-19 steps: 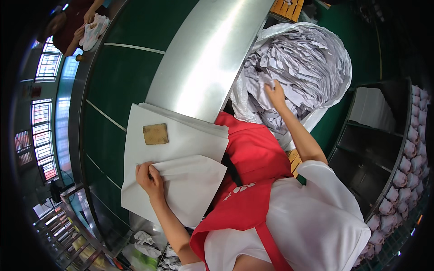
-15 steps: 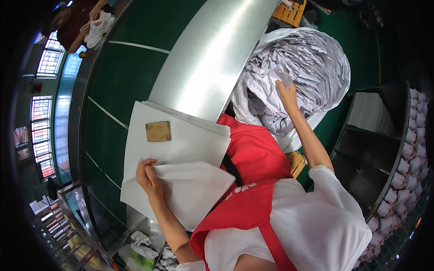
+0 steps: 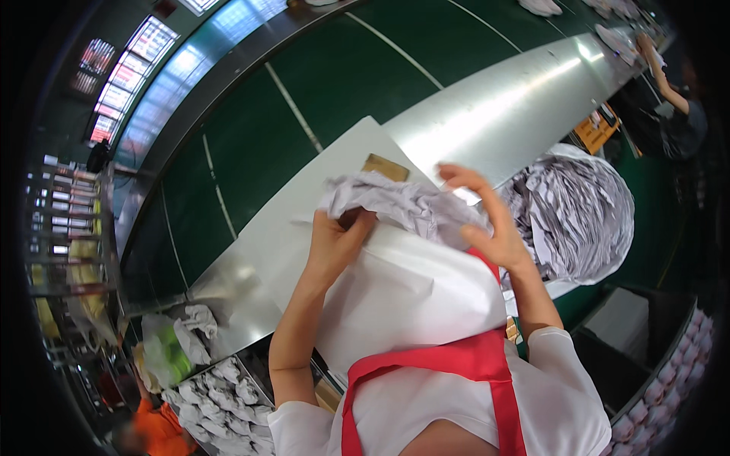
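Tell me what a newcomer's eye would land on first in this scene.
First, the crumpled grey-white paper wad at the centre, gripped between the left hand and the right hand above a large white sheet. Next, the big bag of crumpled paper just to the right, beside the long metal counter. The red apron straps stand out at the bottom.

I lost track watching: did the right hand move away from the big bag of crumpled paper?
Yes. The right hand left the paper bag and came leftward over the white sheet, holding crumpled paper.
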{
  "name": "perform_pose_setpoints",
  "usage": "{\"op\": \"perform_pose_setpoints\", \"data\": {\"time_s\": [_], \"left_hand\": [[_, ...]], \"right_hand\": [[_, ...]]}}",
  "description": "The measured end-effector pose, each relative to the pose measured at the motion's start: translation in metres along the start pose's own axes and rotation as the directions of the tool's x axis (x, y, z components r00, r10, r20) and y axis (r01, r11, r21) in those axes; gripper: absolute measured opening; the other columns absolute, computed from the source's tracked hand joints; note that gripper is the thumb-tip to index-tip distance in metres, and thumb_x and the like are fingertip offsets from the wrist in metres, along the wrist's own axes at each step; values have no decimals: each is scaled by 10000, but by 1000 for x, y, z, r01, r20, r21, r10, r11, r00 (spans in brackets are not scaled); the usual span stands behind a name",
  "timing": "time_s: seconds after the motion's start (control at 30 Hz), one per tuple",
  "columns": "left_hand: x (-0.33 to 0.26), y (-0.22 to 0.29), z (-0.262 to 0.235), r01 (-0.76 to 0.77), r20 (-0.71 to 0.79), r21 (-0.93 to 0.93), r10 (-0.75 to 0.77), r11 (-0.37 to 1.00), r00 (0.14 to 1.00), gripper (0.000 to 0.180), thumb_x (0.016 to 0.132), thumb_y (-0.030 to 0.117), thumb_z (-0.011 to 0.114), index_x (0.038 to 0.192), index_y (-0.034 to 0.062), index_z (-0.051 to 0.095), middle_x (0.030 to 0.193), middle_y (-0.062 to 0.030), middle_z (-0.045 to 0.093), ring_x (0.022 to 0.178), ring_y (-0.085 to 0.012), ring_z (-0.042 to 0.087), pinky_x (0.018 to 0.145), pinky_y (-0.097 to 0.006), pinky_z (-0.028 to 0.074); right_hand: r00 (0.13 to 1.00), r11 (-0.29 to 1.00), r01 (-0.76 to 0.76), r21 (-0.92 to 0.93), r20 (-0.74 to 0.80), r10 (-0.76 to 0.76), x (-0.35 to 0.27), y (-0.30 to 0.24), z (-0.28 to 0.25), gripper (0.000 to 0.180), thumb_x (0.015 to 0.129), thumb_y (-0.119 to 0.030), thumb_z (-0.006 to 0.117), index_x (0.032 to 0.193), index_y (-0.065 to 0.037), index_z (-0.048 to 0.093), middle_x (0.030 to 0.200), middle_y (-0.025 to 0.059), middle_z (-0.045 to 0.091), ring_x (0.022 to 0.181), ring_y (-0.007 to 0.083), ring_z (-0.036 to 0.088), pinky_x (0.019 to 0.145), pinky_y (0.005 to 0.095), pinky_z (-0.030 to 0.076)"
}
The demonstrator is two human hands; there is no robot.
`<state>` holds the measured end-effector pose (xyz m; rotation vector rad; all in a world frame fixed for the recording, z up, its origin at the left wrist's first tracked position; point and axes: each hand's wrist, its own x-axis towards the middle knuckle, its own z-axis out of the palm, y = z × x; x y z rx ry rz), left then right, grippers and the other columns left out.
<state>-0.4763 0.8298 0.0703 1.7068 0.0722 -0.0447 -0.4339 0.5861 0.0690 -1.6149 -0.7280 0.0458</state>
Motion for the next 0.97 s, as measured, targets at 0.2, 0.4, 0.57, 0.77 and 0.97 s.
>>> {"op": "perform_pose_setpoints", "data": {"time_s": [0.2,0.4,0.57,0.77,0.97], "left_hand": [[-5,8,2,87,124,221,-117,971,985,218,833,82,603,1044,31,628,741,14,552,608,-31,454,538,-190,357],[0,-17,9,-10,-101,446,61,895,993,272,792,134,682,1007,-1,587,785,0,594,634,-47,492,556,-201,391],[-1,-22,1,56,-140,254,-21,966,990,202,815,111,641,968,-4,576,786,-37,628,589,-60,491,540,-216,394],[-21,19,-9,70,56,193,-82,979,995,178,847,37,586,1015,-21,602,843,-28,636,603,-32,486,552,-197,403],[-15,-7,-40,48,-126,63,-39,997,991,195,877,49,587,1059,-16,613,899,-30,648,756,-74,576,680,-194,458]], "right_hand": [[964,928,-264,-264,-101,246,32,-2,17,373,794,-165,606,1140,-46,534,1162,130,575,1072,239,547,870,317,436],[996,771,-42,-635,29,79,35,39,55,343,744,-144,647,1069,-57,582,913,86,599,839,270,555,729,350,464],[965,896,-226,-382,39,260,37,23,53,398,736,-152,675,1099,-50,545,953,104,604,952,253,560,819,346,456],[885,912,-374,-168,230,405,46,19,47,515,748,-157,682,1188,38,498,986,121,615,864,167,589,783,280,462],[834,818,-552,162,112,540,50,28,7,443,764,-86,612,1198,-16,552,861,48,634,702,72,566,658,167,434]]}}
